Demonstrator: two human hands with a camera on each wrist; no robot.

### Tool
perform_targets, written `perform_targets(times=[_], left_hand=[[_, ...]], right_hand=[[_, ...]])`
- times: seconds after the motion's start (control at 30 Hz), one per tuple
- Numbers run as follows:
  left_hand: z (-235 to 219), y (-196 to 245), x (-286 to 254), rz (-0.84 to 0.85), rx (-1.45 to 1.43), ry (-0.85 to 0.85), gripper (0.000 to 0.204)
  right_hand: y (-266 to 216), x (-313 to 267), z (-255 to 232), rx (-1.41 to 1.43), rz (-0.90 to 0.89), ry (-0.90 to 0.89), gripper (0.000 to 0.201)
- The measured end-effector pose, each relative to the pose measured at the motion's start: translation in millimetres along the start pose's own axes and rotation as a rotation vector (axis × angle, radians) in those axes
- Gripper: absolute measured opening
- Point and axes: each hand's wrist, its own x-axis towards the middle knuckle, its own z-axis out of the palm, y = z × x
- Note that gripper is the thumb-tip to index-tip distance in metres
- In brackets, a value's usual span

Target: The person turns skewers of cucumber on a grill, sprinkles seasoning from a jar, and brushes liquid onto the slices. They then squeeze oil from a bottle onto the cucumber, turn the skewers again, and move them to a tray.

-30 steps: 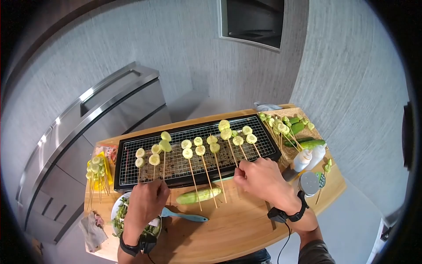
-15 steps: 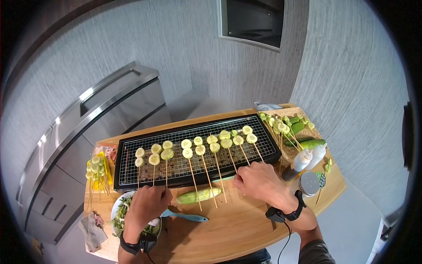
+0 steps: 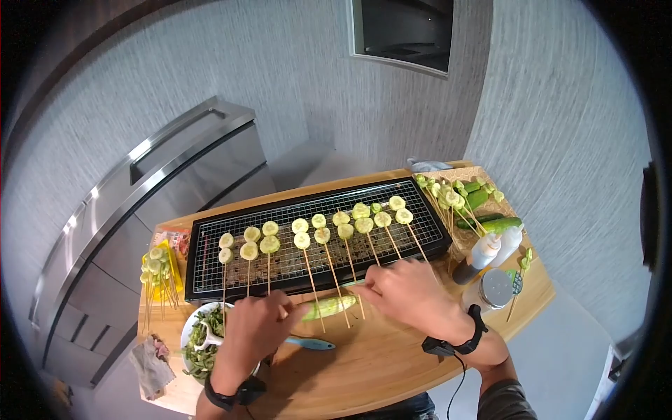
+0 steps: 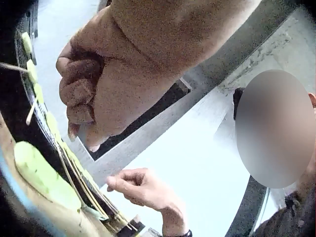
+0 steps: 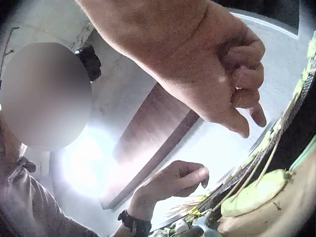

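Cucumber-slice skewers (image 3: 270,244) lie in a row across a black wire grill (image 3: 288,270), their bare sticks reaching over its front edge. My left hand (image 3: 257,330) hovers in front of the grill, over the bowl's right side, with loosely curled fingers. Beyond its index finger lies a peeled cucumber (image 3: 334,306). My right hand (image 3: 409,295) is to the right of that cucumber, index finger pointing left near the stick ends. Both wrist views show the left hand (image 4: 81,91) and right hand (image 5: 244,81) holding nothing, thumb and index finger apart.
A white bowl (image 3: 186,344) of green peelings stands front left, a light-blue handle (image 3: 312,344) beside it. Further left is a yellow tray (image 3: 176,277) with skewers. On the right are a sauce bottle (image 3: 476,259), a shaker (image 3: 496,288) and a board (image 3: 462,241) with cucumbers and skewers.
Two raised skewers, one by each hand, came down flat onto the grill. Both hands have since let go and drawn in toward the middle, the left moving right and toward me.
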Motion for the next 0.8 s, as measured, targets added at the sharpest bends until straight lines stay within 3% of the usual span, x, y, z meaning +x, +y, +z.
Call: perform_targets(times=[0.07, 0.23, 0.43, 0.6, 0.67, 0.8], left_hand=[[13, 4, 1, 0.134, -0.022, -0.014, 0.043], [33, 14, 3, 0.144, 0.049, -0.136, 0.051], [34, 17, 3, 0.08, -0.01, -0.128, 0.033], [30, 10, 6, 0.113, -0.044, 0.043, 0.022], [23, 9, 7, 0.096, -0.102, 0.098, 0.019], [8, 10, 7, 0.037, -0.12, 0.207, 0.013]], right_hand=[[-3, 1, 12, -0.052, -0.031, -0.054, 0.037], [-9, 3, 19, -0.066, -0.01, -0.184, 0.038], [-3, 4, 26, -0.069, 0.002, -0.152, 0.03], [-1, 6, 25, -0.068, 0.039, -0.105, 0.024], [-3, 7, 16, -0.015, 0.029, 0.045, 0.021], [-5, 7, 3, 0.036, 0.023, 0.124, 0.017]])
